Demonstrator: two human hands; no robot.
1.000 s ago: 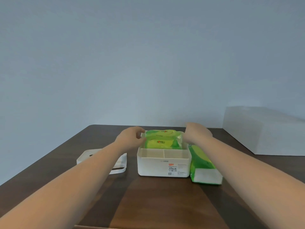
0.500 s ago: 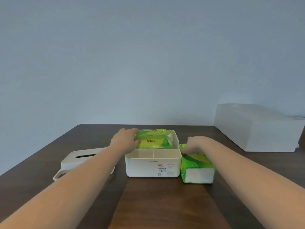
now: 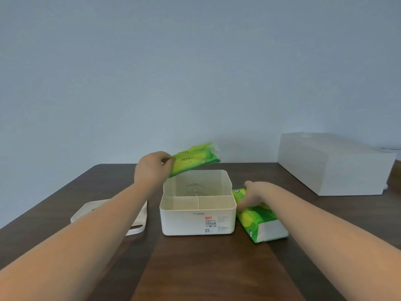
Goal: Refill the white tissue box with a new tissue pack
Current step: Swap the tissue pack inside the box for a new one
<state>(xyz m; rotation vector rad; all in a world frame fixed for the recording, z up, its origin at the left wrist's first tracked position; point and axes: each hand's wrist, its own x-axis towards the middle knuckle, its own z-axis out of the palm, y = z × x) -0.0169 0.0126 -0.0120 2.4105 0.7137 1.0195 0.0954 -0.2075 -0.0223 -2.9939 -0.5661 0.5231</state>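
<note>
The white tissue box [image 3: 196, 222] stands open at the table's middle, with two small front compartments and a large back one where a spring plate shows. My left hand [image 3: 152, 170] grips one end of a thin green tissue pack [image 3: 195, 158], held tilted in the air above the box's back left corner. My right hand [image 3: 253, 193] rests with its fingers curled on the far end of a fuller green tissue pack [image 3: 262, 222], which lies on the table against the box's right side.
The box's white lid [image 3: 108, 213] lies flat to the left, partly hidden under my left forearm. A large white carton [image 3: 334, 166] sits at the back right. The dark wooden table [image 3: 206, 268] reaches a blue-grey wall.
My left hand has lifted the thin pack out of the box's back compartment and up. My right hand has left that pack and settled onto the fuller pack beside the box.
</note>
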